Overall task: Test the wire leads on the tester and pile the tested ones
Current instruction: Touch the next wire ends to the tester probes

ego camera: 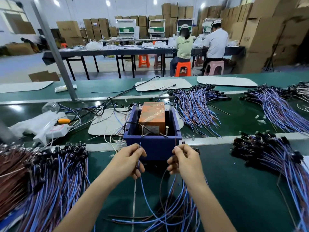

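The green workbench (pixel 234 180) carries a blue plastic bin (pixel 153 149) at its middle. Blue and brown wire leads lie heaped around the bin: one heap (pixel 41 174) at 8 o'clock, one (pixel 267 156) at 3, one (pixel 197 106) at 1, one (pixel 275 104) at 2. Looser leads (pixel 177 213) lie at 6 o'clock. A pale mat (pixel 107 123) lies at 10 o'clock and white foam wrap (pixel 33 124) at 9.

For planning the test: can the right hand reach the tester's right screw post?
Probably yes: the right hand is close in front of the right screw post; nothing lies between.
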`<state>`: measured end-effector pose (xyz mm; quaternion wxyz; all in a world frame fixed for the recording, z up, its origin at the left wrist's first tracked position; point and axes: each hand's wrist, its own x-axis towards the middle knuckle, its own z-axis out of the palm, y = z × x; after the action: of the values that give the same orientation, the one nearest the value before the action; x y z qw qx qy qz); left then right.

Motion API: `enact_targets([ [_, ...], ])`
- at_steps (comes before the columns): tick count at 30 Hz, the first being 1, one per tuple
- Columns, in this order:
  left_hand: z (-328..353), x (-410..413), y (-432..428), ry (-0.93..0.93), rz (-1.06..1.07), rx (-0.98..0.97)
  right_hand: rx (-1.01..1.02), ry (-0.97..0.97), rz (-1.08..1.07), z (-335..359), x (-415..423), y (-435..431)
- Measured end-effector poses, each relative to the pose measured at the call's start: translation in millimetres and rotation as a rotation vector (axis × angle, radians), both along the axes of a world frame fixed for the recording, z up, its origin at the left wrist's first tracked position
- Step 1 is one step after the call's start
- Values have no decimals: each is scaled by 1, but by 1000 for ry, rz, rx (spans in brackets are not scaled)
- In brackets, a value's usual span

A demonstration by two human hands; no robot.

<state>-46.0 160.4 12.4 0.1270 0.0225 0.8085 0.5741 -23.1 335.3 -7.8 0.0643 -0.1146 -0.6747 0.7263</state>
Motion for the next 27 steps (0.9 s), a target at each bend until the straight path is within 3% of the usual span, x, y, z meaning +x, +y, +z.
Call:
enact_targets([
  [8, 4, -10, 5, 135, 113, -10, 6, 35, 18, -6, -10, -21],
  [27, -3, -16, 6, 137, 141, -20, 104, 36, 57, -7, -7, -22],
])
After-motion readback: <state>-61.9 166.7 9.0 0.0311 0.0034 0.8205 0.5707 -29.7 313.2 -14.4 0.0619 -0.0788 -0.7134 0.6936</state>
